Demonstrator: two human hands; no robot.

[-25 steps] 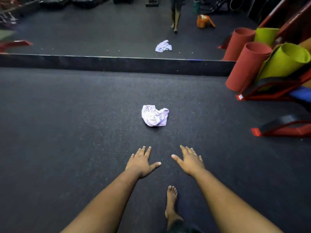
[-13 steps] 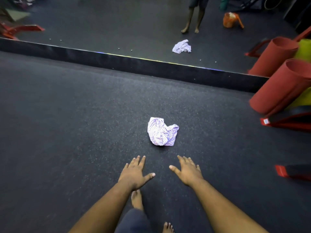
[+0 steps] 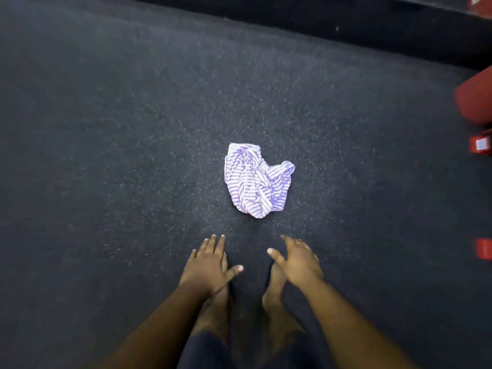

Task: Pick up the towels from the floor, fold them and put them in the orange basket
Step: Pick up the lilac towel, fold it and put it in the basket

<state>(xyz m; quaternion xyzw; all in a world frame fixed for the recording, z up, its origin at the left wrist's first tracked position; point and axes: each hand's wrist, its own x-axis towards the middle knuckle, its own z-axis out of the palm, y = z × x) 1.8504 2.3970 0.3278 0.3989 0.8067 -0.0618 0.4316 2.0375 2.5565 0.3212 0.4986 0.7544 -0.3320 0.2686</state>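
A crumpled towel [image 3: 257,179] with purple and white stripes lies on the dark speckled floor [image 3: 119,155], a little ahead of me. My left hand [image 3: 210,263] hangs below it with straight, spread fingers and holds nothing. To its right, my right hand [image 3: 298,259] is likewise spread and empty. Both hands are short of the towel and apart from it. My two bare feet stand beneath the hands. The orange basket is out of sight.
A black raised ledge [image 3: 346,25] crosses the top of the view. Red rolled mats and red frame parts [image 3: 476,99] stick in at the right edge. Open floor spreads to the left of the towel.
I have stepped closer and the view has tilted down: the towel now sits nearer my hands, both feet stand together, and the mirror, basket and far towel have left the view.
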